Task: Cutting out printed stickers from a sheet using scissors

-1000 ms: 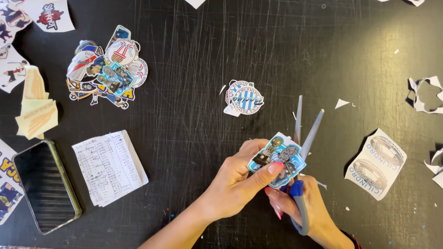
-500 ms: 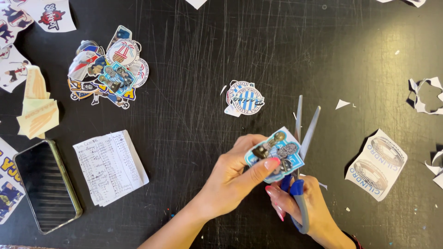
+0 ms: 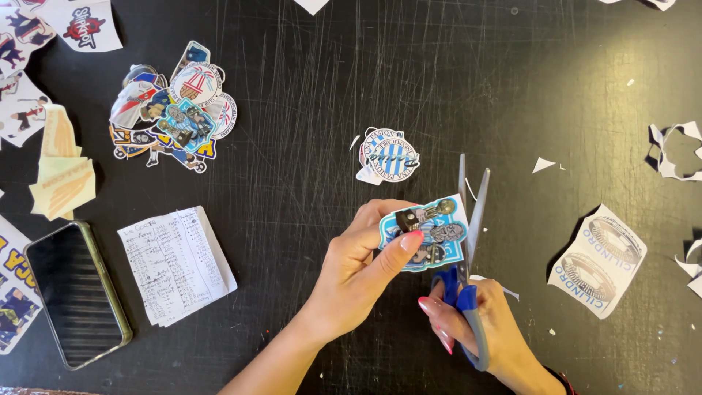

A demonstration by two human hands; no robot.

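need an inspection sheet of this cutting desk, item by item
surface: black table, scratched, with small white paper scraps.
job's things: blue picture cutout pinched in left hand; blue-handled scissors in right hand, blades open at the cutout's right edge.
clutter: round blue-striped sticker, pile of cut stickers, handwritten note, phone, grey printed sheet, trimmed offcut.
grippers: both hands bare; left grip closed on cutout, right on scissors.
cables: nothing seen.
surroundings: nothing seen beyond the table.

craft table (image 3: pixel 307 95), sticker cutouts (image 3: pixel 172 106), scissors (image 3: pixel 468 241)
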